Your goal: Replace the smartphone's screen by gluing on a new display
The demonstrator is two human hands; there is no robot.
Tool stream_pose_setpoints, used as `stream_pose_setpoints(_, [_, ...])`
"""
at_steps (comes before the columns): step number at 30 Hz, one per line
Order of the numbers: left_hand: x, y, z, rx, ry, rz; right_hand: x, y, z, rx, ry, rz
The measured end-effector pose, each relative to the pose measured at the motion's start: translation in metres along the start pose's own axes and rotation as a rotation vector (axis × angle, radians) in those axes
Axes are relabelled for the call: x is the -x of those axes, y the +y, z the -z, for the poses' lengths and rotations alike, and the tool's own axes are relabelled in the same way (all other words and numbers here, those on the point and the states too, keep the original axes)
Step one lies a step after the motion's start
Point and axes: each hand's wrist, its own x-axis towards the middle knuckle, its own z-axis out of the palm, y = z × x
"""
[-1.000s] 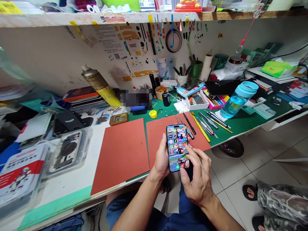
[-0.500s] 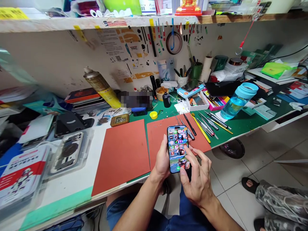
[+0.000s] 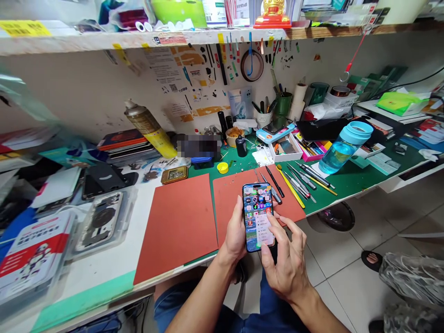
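My left hand [image 3: 236, 231] is wrapped round the left edge of a smartphone [image 3: 257, 216], holding it upright over the near edge of the bench. Its lit screen shows app icons with a light pop-up panel in the lower half. My right hand [image 3: 286, 266] hovers at the phone's right side, thumb at the bottom edge and a finger pressing the screen, the other fingers spread. Under the phone lies the right red mat [image 3: 229, 199].
A second red mat [image 3: 176, 222] lies to the left. Several screwdrivers and tweezers [image 3: 294, 182] lie on the green mat, near a blue water bottle [image 3: 343, 148]. A spray can [image 3: 149, 129], boxes and phone parts crowd the left. Another person's sandalled foot [image 3: 373, 260] is on the floor at right.
A light pop-up panel has appeared over the icons on the phone's screen. My right finger stays pressed on the screen. The other person's foot has shifted right.
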Motion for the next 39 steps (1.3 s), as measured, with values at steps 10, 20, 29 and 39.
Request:
stream_pose_setpoints(10, [0.0011,0.0008,-0.0025,0.000,0.016,-0.001,-0.0008,0.0010,-0.0021,-0.001,-0.001,0.008])
stream_pose_setpoints(20, [-0.0005,-0.0002,0.0002,0.011,0.024,-0.006,0.0008,0.0004,0.0003,-0.005,0.001,0.003])
stream_pose_setpoints(29, [0.0014,0.0007,-0.0012,0.007,0.013,0.010,-0.0004,-0.0007,-0.0003,0.009,0.010,0.000])
stream_pose_setpoints(39, [0.0004,0.0003,-0.0003,0.000,0.021,0.010,0.0003,-0.0004,-0.0014,0.009,0.022,0.004])
